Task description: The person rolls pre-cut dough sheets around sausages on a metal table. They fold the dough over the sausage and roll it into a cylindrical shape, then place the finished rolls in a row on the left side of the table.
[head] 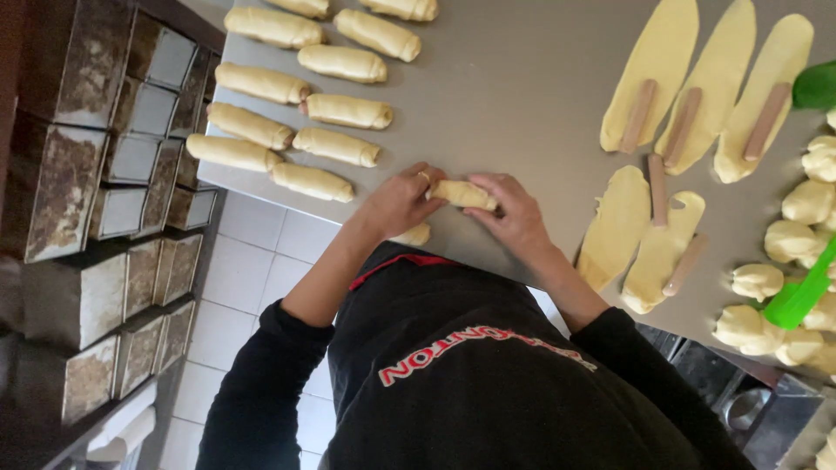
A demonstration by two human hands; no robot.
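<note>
My left hand (396, 202) and my right hand (518, 213) meet at the near edge of a steel table (514, 87). Together they grip a small pale dough roll (464, 193), the fingers curled over its two ends. A second bit of dough (416, 233) lies just under my left wrist. Several finished rolls (300, 109) lie in rows to the far left. To the right, flat oval dough sheets (649, 74) each carry a sausage (640, 113).
Lumps of dough (805, 204) pile at the right edge beside a green plastic tool (805, 292). Stacked worn metal loaf tins (96, 200) fill the shelves on the left. White floor tiles (252, 261) show below the table edge.
</note>
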